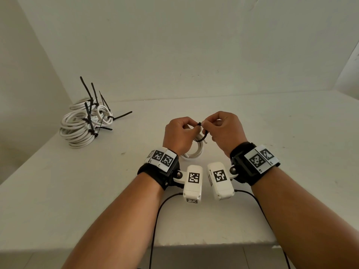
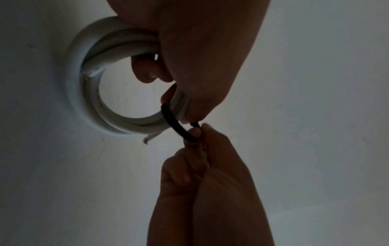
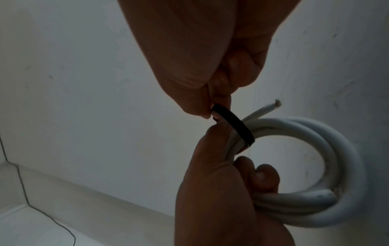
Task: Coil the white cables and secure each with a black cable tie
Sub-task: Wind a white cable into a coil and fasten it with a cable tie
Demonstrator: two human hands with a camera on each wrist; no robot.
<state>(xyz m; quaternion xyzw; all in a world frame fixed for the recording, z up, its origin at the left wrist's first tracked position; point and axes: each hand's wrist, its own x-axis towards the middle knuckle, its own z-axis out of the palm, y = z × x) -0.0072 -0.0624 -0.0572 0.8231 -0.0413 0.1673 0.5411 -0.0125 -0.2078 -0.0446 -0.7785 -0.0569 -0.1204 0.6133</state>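
White walls meet in a corner behind a white table (image 1: 213, 117); at the far left of it lies a pile of coiled cables (image 1: 81, 125), each bound with a black tie whose loose tail sticks out; well to the right of the pile, near the table's middle, the left hand (image 1: 179, 133) holds a small white coil (image 3: 311, 174) upright, its fingers curled round the bunched turns and through the ring, the lower edge of the coil down near the table; one cut end of the cable juts free beside the grip; a black cable tie (image 3: 233, 124) loops round the bunched turns just beside the left thumb; the right hand (image 1: 226, 131) pinches this tie between thumb and fingertips, close against the left hand; both wrists carry black straps with white camera units and square printed markers.
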